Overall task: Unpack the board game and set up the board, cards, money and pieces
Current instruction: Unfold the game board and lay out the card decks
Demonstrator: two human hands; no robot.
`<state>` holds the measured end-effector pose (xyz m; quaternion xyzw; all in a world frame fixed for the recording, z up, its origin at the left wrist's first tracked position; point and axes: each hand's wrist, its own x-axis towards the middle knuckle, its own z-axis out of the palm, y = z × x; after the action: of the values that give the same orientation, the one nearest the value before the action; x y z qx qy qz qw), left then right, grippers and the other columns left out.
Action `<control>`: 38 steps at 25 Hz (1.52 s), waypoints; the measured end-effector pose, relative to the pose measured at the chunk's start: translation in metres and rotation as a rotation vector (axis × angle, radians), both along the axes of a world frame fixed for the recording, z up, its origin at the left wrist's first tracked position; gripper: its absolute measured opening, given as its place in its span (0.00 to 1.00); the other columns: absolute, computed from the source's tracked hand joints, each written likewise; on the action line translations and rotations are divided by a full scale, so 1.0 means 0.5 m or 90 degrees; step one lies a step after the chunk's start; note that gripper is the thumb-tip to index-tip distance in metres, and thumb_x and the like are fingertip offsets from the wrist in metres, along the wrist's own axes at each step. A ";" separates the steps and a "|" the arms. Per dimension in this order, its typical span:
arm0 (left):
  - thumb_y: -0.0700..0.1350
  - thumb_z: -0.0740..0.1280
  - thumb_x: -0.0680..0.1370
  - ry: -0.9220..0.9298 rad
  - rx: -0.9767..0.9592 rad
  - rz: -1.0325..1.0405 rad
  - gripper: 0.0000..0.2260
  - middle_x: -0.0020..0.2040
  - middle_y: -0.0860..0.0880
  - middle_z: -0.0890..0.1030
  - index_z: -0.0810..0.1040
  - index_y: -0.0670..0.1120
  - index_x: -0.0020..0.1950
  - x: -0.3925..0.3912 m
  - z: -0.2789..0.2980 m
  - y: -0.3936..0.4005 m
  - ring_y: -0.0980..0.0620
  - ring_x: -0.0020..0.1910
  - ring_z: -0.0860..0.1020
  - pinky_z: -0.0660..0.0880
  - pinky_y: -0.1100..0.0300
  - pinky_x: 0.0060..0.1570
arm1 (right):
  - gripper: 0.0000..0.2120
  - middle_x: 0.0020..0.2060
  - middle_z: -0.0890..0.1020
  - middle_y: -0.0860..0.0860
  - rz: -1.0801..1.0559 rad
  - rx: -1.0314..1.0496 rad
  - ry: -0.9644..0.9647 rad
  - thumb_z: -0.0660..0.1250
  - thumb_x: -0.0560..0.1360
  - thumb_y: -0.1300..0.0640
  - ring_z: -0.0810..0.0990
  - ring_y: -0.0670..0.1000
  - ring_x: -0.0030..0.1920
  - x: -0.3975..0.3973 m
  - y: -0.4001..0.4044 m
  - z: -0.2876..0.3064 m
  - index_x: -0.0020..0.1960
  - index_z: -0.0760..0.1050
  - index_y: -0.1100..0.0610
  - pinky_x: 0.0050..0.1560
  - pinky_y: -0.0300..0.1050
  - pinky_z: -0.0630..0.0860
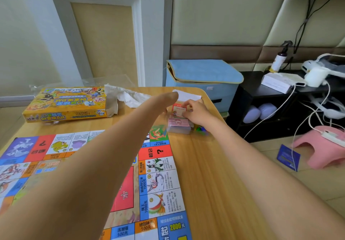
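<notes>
The colourful game board (158, 176) lies unfolded flat on the wooden table (214, 174). Past its far right corner sits a stack of pink paper money (179, 123) in clear wrap, with a red-and-white card pack (177, 109) above it. My right hand (197, 111) pinches the card pack from the right. My left arm reaches across the board; my left hand (168, 97) sits bent at the wrist by the cards' left side, its fingers hidden. Small green and blue pieces (200, 128) lie beside the money. The yellow game box (65, 104) lies open at the far left.
Crumpled white paper (128, 95) and clear wrap lie beside the box; a white sheet (186, 95) lies at the table's far corner. Off the table to the right stand a blue fabric bin (201, 82), a black shelf with cables (280, 105) and a pink stool (324, 146).
</notes>
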<state>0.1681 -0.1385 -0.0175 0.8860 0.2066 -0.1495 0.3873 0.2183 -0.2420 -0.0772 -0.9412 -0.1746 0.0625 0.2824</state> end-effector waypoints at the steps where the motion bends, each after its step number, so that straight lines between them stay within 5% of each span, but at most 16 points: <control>1: 0.52 0.45 0.83 0.004 -0.002 -0.014 0.24 0.74 0.40 0.61 0.54 0.43 0.76 0.001 0.002 -0.009 0.42 0.71 0.63 0.61 0.50 0.68 | 0.15 0.65 0.64 0.56 0.004 -0.001 0.006 0.61 0.78 0.54 0.68 0.57 0.65 0.001 -0.001 0.002 0.64 0.71 0.52 0.66 0.49 0.67; 6: 0.42 0.48 0.84 -0.090 -0.003 -0.042 0.19 0.73 0.37 0.62 0.60 0.35 0.72 0.018 0.016 -0.031 0.41 0.72 0.62 0.60 0.53 0.69 | 0.17 0.65 0.66 0.58 0.008 -0.008 0.023 0.61 0.78 0.51 0.67 0.57 0.66 0.001 0.000 0.005 0.65 0.70 0.53 0.67 0.52 0.66; 10: 0.46 0.45 0.84 -0.063 0.023 -0.015 0.21 0.73 0.38 0.61 0.55 0.39 0.75 0.028 0.008 -0.036 0.39 0.70 0.64 0.62 0.48 0.67 | 0.15 0.65 0.64 0.56 -0.003 0.021 0.042 0.62 0.78 0.52 0.70 0.56 0.64 0.008 0.000 -0.001 0.63 0.72 0.52 0.67 0.51 0.67; 15: 0.51 0.45 0.83 -0.031 -0.066 0.067 0.23 0.65 0.38 0.74 0.52 0.42 0.76 0.032 0.005 0.013 0.42 0.67 0.68 0.62 0.50 0.64 | 0.13 0.66 0.63 0.55 -0.003 0.058 0.057 0.61 0.78 0.56 0.68 0.56 0.65 0.008 -0.004 -0.002 0.63 0.72 0.51 0.67 0.50 0.67; 18: 0.48 0.48 0.83 -0.043 -0.097 0.087 0.21 0.60 0.40 0.77 0.56 0.40 0.73 0.024 0.006 0.029 0.46 0.58 0.72 0.63 0.53 0.55 | 0.14 0.65 0.63 0.54 -0.001 0.069 0.066 0.63 0.77 0.57 0.67 0.55 0.66 0.005 -0.004 -0.002 0.62 0.71 0.51 0.67 0.50 0.68; 23: 0.45 0.53 0.83 -0.047 -0.139 0.085 0.20 0.71 0.42 0.67 0.59 0.40 0.74 0.019 0.012 0.029 0.46 0.66 0.70 0.69 0.57 0.56 | 0.14 0.65 0.65 0.54 0.000 0.105 0.079 0.64 0.77 0.57 0.69 0.55 0.64 0.005 -0.007 0.000 0.62 0.71 0.51 0.64 0.50 0.71; 26: 0.43 0.60 0.80 -0.058 -0.170 0.099 0.09 0.55 0.44 0.75 0.70 0.40 0.58 0.030 0.002 0.015 0.53 0.40 0.76 0.71 0.65 0.30 | 0.14 0.65 0.68 0.55 -0.003 0.123 0.083 0.64 0.77 0.56 0.71 0.55 0.63 0.009 -0.008 -0.002 0.62 0.71 0.51 0.63 0.52 0.72; 27: 0.41 0.62 0.79 -0.071 -0.139 0.104 0.05 0.47 0.45 0.75 0.70 0.40 0.48 0.033 -0.006 0.011 0.54 0.34 0.73 0.72 0.65 0.28 | 0.15 0.64 0.69 0.55 -0.003 0.126 0.079 0.64 0.77 0.56 0.71 0.55 0.62 0.008 -0.009 -0.002 0.62 0.71 0.52 0.63 0.52 0.72; 29: 0.38 0.64 0.77 -0.117 -0.086 0.106 0.12 0.38 0.45 0.73 0.64 0.42 0.38 0.045 -0.029 0.005 0.52 0.33 0.72 0.75 0.62 0.37 | 0.15 0.64 0.70 0.55 0.003 0.133 0.063 0.65 0.76 0.55 0.71 0.54 0.62 0.007 -0.013 -0.003 0.62 0.71 0.53 0.63 0.52 0.72; 31: 0.38 0.65 0.77 -0.154 -0.095 0.135 0.12 0.37 0.45 0.71 0.63 0.43 0.38 0.045 -0.039 0.003 0.49 0.39 0.74 0.74 0.59 0.44 | 0.14 0.64 0.71 0.54 -0.001 0.162 0.047 0.65 0.76 0.57 0.72 0.53 0.61 0.005 -0.017 0.001 0.62 0.73 0.53 0.60 0.49 0.73; 35: 0.39 0.65 0.77 -0.273 -0.198 0.208 0.08 0.44 0.43 0.73 0.67 0.41 0.52 0.033 -0.020 0.010 0.49 0.38 0.74 0.74 0.60 0.31 | 0.09 0.62 0.72 0.51 -0.003 0.247 -0.031 0.65 0.77 0.58 0.72 0.49 0.56 -0.009 -0.021 0.045 0.57 0.75 0.54 0.43 0.36 0.71; 38: 0.36 0.65 0.75 -0.323 -0.338 0.214 0.04 0.37 0.44 0.74 0.70 0.40 0.43 0.000 0.012 0.015 0.49 0.33 0.76 0.76 0.63 0.26 | 0.15 0.59 0.71 0.49 0.118 0.186 -0.111 0.72 0.71 0.50 0.69 0.47 0.58 -0.037 -0.033 0.103 0.52 0.71 0.53 0.53 0.40 0.68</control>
<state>0.1683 -0.1311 -0.0117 0.7177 0.2007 0.0915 0.6605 0.1999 -0.2584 -0.0256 -0.8720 -0.2916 -0.0198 0.3926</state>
